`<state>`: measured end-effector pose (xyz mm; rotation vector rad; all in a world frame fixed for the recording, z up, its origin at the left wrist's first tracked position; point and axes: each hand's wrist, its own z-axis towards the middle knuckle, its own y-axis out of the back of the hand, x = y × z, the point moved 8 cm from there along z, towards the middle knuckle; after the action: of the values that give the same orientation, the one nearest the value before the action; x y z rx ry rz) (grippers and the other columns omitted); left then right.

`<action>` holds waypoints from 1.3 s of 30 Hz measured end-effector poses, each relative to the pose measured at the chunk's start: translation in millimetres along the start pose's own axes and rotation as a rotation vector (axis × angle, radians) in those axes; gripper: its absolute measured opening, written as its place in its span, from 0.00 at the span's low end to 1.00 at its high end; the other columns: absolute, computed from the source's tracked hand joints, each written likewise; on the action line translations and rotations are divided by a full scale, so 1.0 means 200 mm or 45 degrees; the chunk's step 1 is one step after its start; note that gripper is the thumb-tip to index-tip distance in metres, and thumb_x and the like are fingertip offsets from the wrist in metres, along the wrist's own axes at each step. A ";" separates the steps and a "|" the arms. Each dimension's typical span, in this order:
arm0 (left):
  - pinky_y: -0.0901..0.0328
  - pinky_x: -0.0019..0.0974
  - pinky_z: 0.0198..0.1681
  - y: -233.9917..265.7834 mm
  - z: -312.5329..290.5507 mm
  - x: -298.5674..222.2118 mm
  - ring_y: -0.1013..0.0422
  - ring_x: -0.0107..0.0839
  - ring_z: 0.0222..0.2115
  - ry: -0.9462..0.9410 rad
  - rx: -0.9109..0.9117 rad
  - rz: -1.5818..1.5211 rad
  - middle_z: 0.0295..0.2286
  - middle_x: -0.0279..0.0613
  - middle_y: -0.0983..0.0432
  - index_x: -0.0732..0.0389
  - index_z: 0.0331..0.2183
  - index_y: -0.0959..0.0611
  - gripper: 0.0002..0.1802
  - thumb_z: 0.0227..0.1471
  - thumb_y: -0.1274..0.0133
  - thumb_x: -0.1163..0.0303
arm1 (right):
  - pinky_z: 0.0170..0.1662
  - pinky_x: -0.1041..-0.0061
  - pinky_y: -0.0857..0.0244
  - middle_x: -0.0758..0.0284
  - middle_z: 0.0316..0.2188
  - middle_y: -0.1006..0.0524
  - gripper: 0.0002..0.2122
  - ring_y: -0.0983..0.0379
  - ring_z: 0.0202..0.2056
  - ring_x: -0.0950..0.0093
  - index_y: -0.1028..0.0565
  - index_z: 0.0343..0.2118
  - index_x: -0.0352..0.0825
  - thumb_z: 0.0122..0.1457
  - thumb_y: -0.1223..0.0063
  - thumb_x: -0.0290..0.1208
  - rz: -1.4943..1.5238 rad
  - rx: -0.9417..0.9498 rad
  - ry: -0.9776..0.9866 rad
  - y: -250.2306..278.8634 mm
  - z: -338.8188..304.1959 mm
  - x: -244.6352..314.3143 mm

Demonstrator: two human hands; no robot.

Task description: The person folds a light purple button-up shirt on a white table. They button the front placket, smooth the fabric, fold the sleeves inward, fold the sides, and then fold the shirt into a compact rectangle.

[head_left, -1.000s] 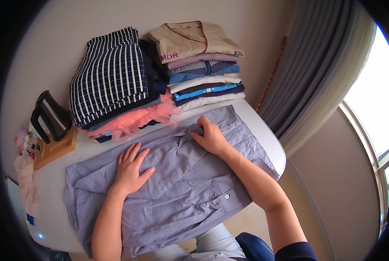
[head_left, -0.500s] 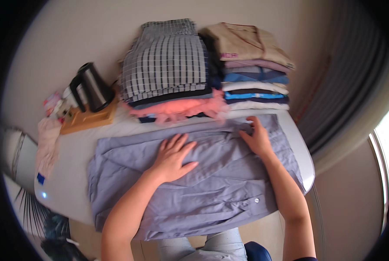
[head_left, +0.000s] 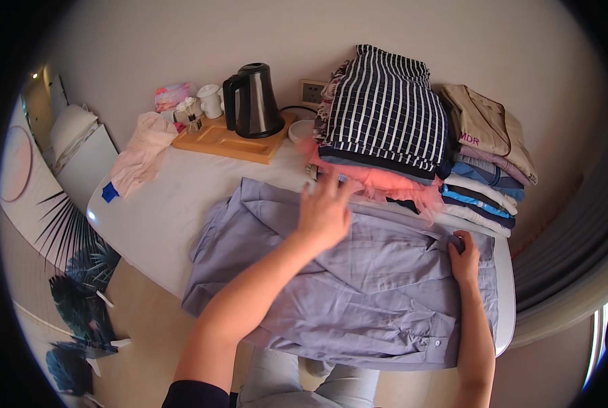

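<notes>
A grey-lavender garment [head_left: 379,292] lies spread over the white table, creased, with a small white button near its lower right edge. Its near side hangs over the table's front edge. My left hand [head_left: 325,216] is over the garment's far edge, fingers apart, close to the coral tulle at the foot of the clothes pile; whether it touches cloth is unclear. Toward the garment's right end, my right hand [head_left: 464,260] has thumb and fingers closed on a bunched bit of the same cloth.
Behind the garment stands a clothes pile topped by a checked piece [head_left: 385,109], with the coral tulle [head_left: 372,180] low down. Right of it is a second folded stack [head_left: 484,122]. A kettle [head_left: 256,102] stands on a wooden tray [head_left: 249,146]. Pale pink cloth [head_left: 140,153] drapes the table's left end.
The view has swung left. My left hand has lifted from lying flat mid-garment to the far edge. My right hand, formerly with fingers apart, now pinches the cloth.
</notes>
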<state>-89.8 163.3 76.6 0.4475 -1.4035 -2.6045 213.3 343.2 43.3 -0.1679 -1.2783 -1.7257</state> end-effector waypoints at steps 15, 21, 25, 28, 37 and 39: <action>0.43 0.46 0.58 0.25 -0.16 0.65 0.41 0.52 0.57 -0.022 -0.034 -0.072 0.56 0.58 0.42 0.57 0.56 0.32 0.29 0.56 0.48 0.57 | 0.48 0.64 0.36 0.54 0.42 0.27 0.19 0.31 0.44 0.54 0.30 0.45 0.31 0.49 0.42 0.26 -0.033 -0.025 0.171 -0.03 0.00 0.00; 0.32 0.35 0.36 0.84 -0.61 0.71 0.28 0.35 0.35 0.253 -0.121 -0.341 0.41 0.48 0.28 0.60 0.52 0.29 0.26 0.51 0.44 0.72 | 0.55 0.60 0.45 0.56 0.47 0.32 0.23 0.39 0.52 0.55 0.30 0.46 0.33 0.47 0.37 0.30 -0.343 -0.111 0.391 0.01 -0.05 0.15; 0.33 0.36 0.32 0.89 -1.01 0.73 0.28 0.36 0.29 0.450 -0.178 -0.233 0.33 0.42 0.27 0.60 0.49 0.27 0.24 0.50 0.43 0.69 | 0.56 0.58 0.44 0.56 0.52 0.33 0.22 0.39 0.53 0.55 0.28 0.49 0.35 0.51 0.40 0.37 -0.375 -0.014 0.336 -0.09 -0.07 0.06; 0.34 0.37 0.30 0.82 -1.20 0.77 0.28 0.37 0.27 0.642 -0.158 -0.307 0.29 0.41 0.27 0.59 0.48 0.26 0.23 0.50 0.41 0.65 | 0.58 0.60 0.46 0.56 0.54 0.33 0.21 0.40 0.54 0.55 0.28 0.51 0.35 0.56 0.45 0.39 -0.421 0.071 0.320 -0.14 -0.06 0.04; 0.38 0.39 0.25 0.64 -1.04 0.91 0.33 0.36 0.19 0.780 -0.074 -0.473 0.18 0.39 0.31 0.57 0.47 0.25 0.21 0.49 0.42 0.70 | 0.57 0.62 0.44 0.56 0.51 0.31 0.21 0.38 0.53 0.56 0.26 0.50 0.35 0.54 0.43 0.38 -0.381 0.090 0.346 -0.15 -0.04 0.02; 0.41 0.34 0.23 0.68 -1.03 0.89 0.39 0.29 0.18 0.731 -0.281 -0.572 0.17 0.36 0.36 0.58 0.46 0.24 0.21 0.48 0.41 0.76 | 0.56 0.62 0.44 0.56 0.51 0.31 0.21 0.38 0.52 0.56 0.26 0.49 0.35 0.54 0.43 0.39 -0.372 0.101 0.333 -0.14 -0.05 0.03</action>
<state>-190.5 -123.2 50.3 1.4719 -0.8876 -2.5676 193.8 332.7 23.5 0.2957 -1.2167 -1.8653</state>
